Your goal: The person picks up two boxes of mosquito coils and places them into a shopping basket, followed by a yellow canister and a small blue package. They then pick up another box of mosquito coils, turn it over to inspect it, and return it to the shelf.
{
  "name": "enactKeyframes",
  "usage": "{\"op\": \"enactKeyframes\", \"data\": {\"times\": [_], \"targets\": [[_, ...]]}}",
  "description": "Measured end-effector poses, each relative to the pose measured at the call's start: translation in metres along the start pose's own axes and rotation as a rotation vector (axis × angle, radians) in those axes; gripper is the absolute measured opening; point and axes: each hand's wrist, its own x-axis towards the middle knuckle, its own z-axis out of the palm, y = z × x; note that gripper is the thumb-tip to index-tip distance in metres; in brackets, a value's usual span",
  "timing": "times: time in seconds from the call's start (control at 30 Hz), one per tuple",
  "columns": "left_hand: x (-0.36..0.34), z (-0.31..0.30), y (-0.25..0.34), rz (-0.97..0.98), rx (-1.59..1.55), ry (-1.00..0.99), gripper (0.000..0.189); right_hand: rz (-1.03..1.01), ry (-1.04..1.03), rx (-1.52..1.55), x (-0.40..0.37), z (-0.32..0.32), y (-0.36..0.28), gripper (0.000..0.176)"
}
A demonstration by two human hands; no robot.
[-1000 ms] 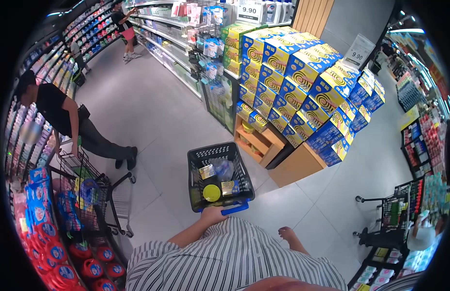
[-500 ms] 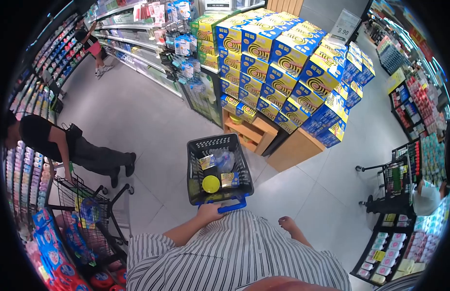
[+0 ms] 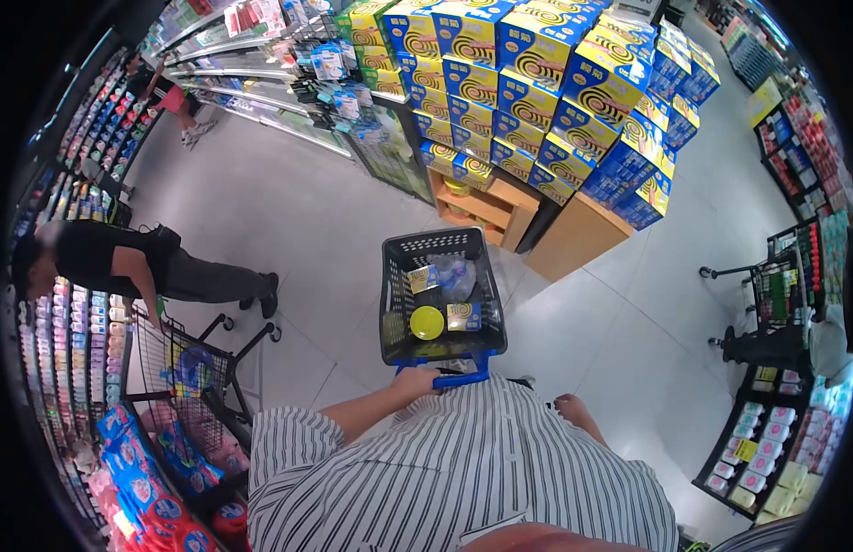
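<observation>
My left hand (image 3: 415, 382) is closed around the blue handle (image 3: 461, 379) of a black shopping basket (image 3: 394, 294), which is directly in front of my body. Inside the basket are a round container with a yellow lid (image 3: 426, 323), a blue-and-yellow box (image 3: 463, 316) with a coil pattern, a second similar box (image 3: 422, 279) and a clear plastic bag (image 3: 456, 274). At my right side hangs my right hand (image 3: 566, 405), its fingers loosely curled and no object visible in them. It is apart from the basket.
Ahead, blue-and-yellow boxes (image 3: 537, 83) are stacked on a wooden display stand (image 3: 574, 241). On the left a person (image 3: 141, 262) holds a shopping cart (image 3: 183, 359). Another cart (image 3: 772, 285) and person are at the right. Shelves (image 3: 261, 106) line the aisle; someone stands farther back.
The box stack and stand now appear closer. In the view, the basket and my left hand have shifted slightly right and up. My grip on the handle is the same.
</observation>
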Motion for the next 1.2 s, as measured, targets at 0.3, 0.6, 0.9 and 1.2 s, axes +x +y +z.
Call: {"op": "enactKeyframes", "data": {"times": [0.3, 0.6, 0.9, 1.2], "targets": [[0.011, 0.025, 0.050, -0.067, -0.036, 0.017, 0.030, -0.101, 0.006, 0.033, 0.021, -0.029, 0.016, 0.032], [0.013, 0.034, 0.098, -0.367, -0.239, 0.094, 0.029, 0.041, -0.080, 0.067, 0.021, -0.051, 0.093, 0.027], [0.016, 0.035, 0.124, -0.499, -0.321, 0.102, 0.032, -0.528, -0.239, -0.147, 0.175, -0.024, 0.268, 0.021], [0.033, 0.020, 0.107, -0.523, -0.429, 0.077, 0.039, 0.025, -0.225, -0.038, 0.094, -0.060, 0.097, 0.019]]}}
